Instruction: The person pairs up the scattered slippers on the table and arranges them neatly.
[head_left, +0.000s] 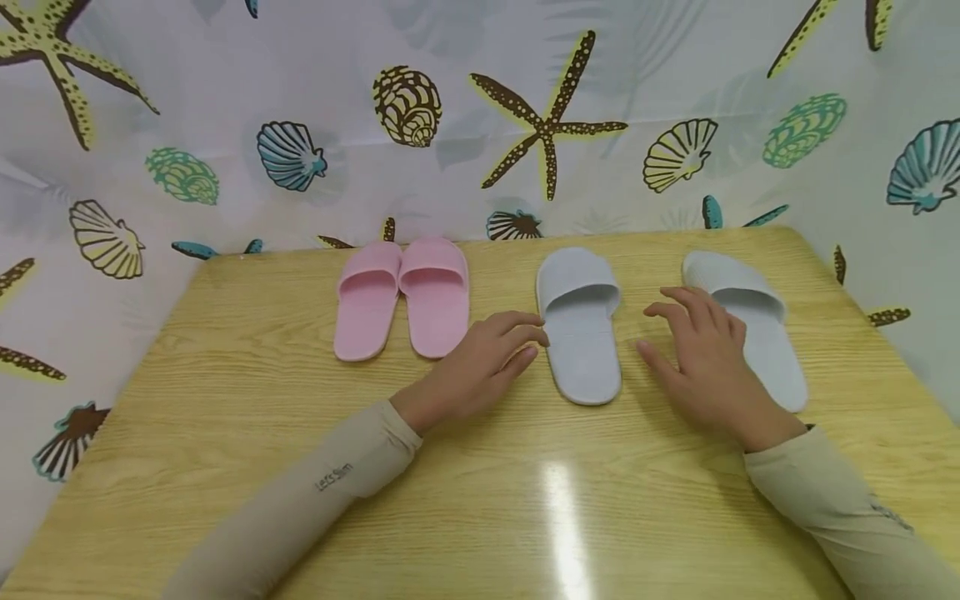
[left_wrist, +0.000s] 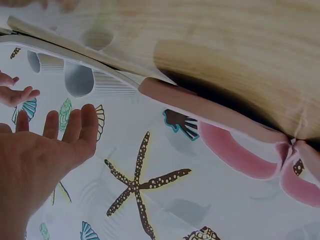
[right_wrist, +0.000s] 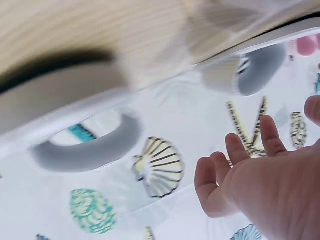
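Observation:
Two pink slippers (head_left: 365, 312) stand side by side at the back left of the table, toes toward the wall. A white slipper (head_left: 583, 350) lies right of the middle, between the two hands. My left hand (head_left: 487, 367) hovers at that slipper's left edge, fingers loosely bent and holding nothing. Over the inner side of a second white slipper (head_left: 776, 358), angled outward at the right, is my right hand (head_left: 701, 358), its fingers spread and relaxed. It hides part of that slipper. In the left wrist view, the left hand (left_wrist: 45, 155) shows a bare palm.
The wooden table (head_left: 262, 400) runs back to a white cloth (head_left: 337, 50) printed with shells and starfish. Light glares off the table near its front middle. Both forearms, in beige sleeves (head_left: 300, 492), cross the near part of the table.

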